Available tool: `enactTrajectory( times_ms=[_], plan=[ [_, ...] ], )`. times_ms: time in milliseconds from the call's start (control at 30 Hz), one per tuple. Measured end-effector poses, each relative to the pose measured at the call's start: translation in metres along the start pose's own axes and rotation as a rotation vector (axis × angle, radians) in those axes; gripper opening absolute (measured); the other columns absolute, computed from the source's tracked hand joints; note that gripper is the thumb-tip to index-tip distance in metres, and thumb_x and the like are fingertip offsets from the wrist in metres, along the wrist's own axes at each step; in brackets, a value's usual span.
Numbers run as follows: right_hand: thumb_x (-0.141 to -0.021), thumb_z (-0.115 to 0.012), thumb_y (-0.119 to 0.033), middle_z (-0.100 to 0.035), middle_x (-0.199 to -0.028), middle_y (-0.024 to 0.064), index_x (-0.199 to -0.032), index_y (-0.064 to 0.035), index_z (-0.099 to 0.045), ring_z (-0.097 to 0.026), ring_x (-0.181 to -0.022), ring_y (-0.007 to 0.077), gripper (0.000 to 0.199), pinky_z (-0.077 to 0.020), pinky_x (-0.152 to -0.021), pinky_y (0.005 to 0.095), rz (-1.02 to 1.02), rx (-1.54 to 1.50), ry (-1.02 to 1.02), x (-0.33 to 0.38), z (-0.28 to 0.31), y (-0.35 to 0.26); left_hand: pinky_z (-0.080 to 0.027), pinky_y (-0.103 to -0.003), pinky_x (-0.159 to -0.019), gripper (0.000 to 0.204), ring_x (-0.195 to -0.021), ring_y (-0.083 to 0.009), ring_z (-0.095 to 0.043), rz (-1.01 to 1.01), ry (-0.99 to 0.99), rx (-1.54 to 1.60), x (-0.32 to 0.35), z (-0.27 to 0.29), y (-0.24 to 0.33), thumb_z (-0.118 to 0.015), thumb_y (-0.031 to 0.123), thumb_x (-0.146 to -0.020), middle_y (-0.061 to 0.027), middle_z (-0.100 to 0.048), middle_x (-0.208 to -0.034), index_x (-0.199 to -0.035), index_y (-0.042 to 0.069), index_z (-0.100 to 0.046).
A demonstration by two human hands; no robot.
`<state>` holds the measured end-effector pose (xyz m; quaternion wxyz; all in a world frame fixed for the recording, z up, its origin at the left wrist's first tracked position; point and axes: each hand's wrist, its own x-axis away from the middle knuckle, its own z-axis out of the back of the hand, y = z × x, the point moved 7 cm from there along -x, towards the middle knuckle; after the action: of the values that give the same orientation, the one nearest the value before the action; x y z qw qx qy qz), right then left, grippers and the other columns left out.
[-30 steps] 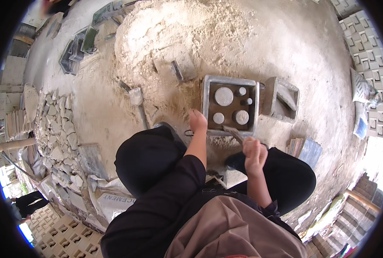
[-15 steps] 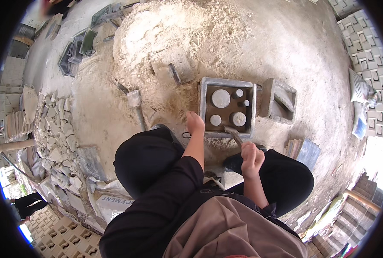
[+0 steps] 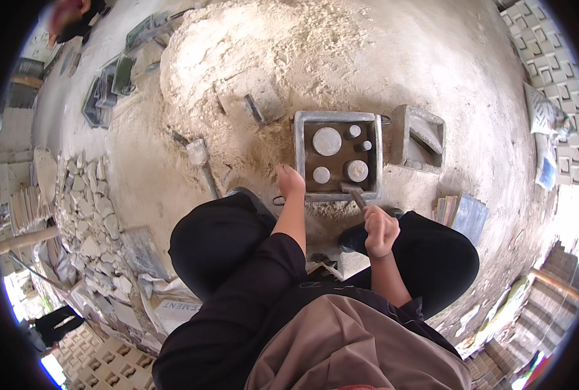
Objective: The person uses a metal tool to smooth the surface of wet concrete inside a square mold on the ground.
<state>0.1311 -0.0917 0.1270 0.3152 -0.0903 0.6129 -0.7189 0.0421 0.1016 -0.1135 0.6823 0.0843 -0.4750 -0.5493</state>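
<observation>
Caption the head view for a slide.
Right hand holding a flat-ended tool at the near edge of a grey box mould with five cylinders, left hand beside it.

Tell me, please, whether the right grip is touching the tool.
Touching. The head view shows it: the right grip is closed around the near end of the tool.

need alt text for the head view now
A person's right hand grips a flat-ended tool reaching into a gray square frame with five round pieces inside; the left hand is by its left wall. A smaller box lies right, pale loose material beyond.
</observation>
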Motion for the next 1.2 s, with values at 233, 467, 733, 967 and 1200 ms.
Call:
enactTrajectory(
  times_ms=[233, 467, 733, 967, 1200],
  plan=[
    [-0.080, -0.040, -0.001, -0.039, -0.047, 0.0061, -0.049, 0.0021, -0.038, -0.041, -0.046, 0.0184, 0.031, -0.0434, -0.061, 0.0327, 0.152, -0.005, 0.031, -0.014, 0.009, -0.024, -0.033, -0.051, -0.082, 0.039, -0.096, -0.0395, -0.049, -0.097, 0.078, 0.019, -0.005, 0.008, 0.000, -0.027, 0.033, -0.084, -0.0194, -0.055, -0.103, -0.104, 0.007, -0.049],
    [-0.078, -0.046, 0.000, -0.038, -0.045, 0.0074, -0.049, 0.0014, -0.039, -0.039, -0.046, 0.0210, 0.030, -0.0356, -0.052, 0.0312, 0.090, -0.048, -0.020, 0.002, 0.010, -0.011, -0.032, -0.051, -0.084, 0.040, -0.097, -0.0385, -0.049, -0.003, 0.048, -0.015, 0.003, 0.006, -0.004, -0.026, 0.033, -0.085, -0.0182, -0.055, -0.105, -0.104, 0.007, -0.049],
    [-0.073, -0.049, 0.005, -0.041, -0.045, 0.0083, -0.048, 0.0009, -0.040, -0.042, -0.045, 0.0217, 0.028, -0.0347, -0.048, 0.0303, -0.054, -0.021, 0.025, 0.009, 0.014, -0.016, -0.031, -0.051, -0.085, 0.041, -0.100, -0.0376, -0.049, -0.116, 0.095, -0.154, -0.025, 0.000, -0.015, -0.026, 0.033, -0.085, -0.0188, -0.054, -0.108, -0.108, 0.006, -0.047],
    [-0.075, -0.053, 0.002, -0.041, -0.045, 0.0079, -0.048, 0.0004, -0.041, -0.041, -0.044, 0.0221, 0.029, -0.0354, -0.051, 0.0322, -0.037, 0.042, -0.015, 0.025, 0.019, -0.007, -0.035, -0.051, -0.082, 0.044, -0.099, -0.0391, -0.049, -0.092, 0.079, -0.248, -0.008, 0.003, -0.002, -0.023, 0.035, -0.086, -0.0210, -0.051, -0.111, -0.108, 0.005, -0.046],
    [-0.078, -0.052, -0.005, -0.040, -0.043, 0.0038, -0.048, 0.0011, -0.041, -0.036, -0.043, 0.0118, 0.032, -0.0287, -0.043, 0.0281, -0.220, -0.254, 0.014, 0.026, 0.018, 0.008, -0.035, -0.050, -0.086, 0.056, -0.102, -0.0404, -0.047, -0.041, 0.099, -0.371, -0.004, 0.003, -0.002, -0.016, 0.042, -0.089, -0.0232, -0.047, -0.114, -0.115, -0.002, -0.039]
  ],
)
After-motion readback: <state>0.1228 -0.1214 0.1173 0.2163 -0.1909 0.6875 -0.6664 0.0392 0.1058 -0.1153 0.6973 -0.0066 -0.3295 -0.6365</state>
